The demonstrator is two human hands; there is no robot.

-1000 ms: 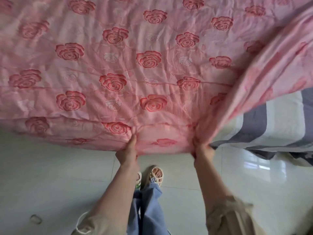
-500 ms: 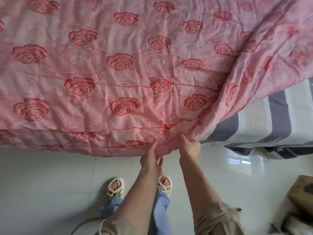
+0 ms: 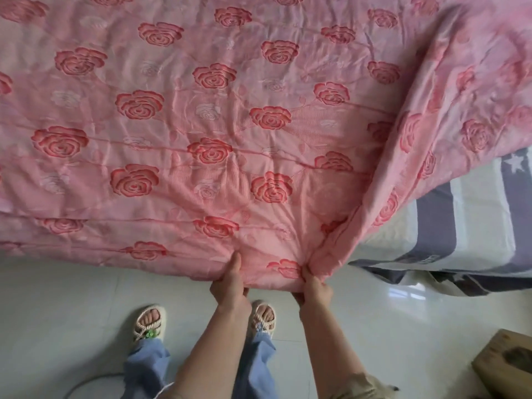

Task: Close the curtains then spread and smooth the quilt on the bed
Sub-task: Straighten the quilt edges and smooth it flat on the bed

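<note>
A pink quilt with red roses covers most of the bed and hangs over its near edge. Its right part is folded back on itself, so the grey and white striped sheet shows at the right. My left hand pinches the quilt's near hem, thumb on top. My right hand grips the hem close beside it, right where the folded flap begins. The two hands are about a hand's width apart. No curtains are in view.
Pale glossy floor tiles run along the bed. My sandalled feet stand close to the bed edge. A brown wooden object sits on the floor at the lower right, and a thin white cord curves at the lower left.
I have stepped to the right along the bed with both hands on the hem. The folded flap has opened out and dropped lower, and the wooden object has come into view.
</note>
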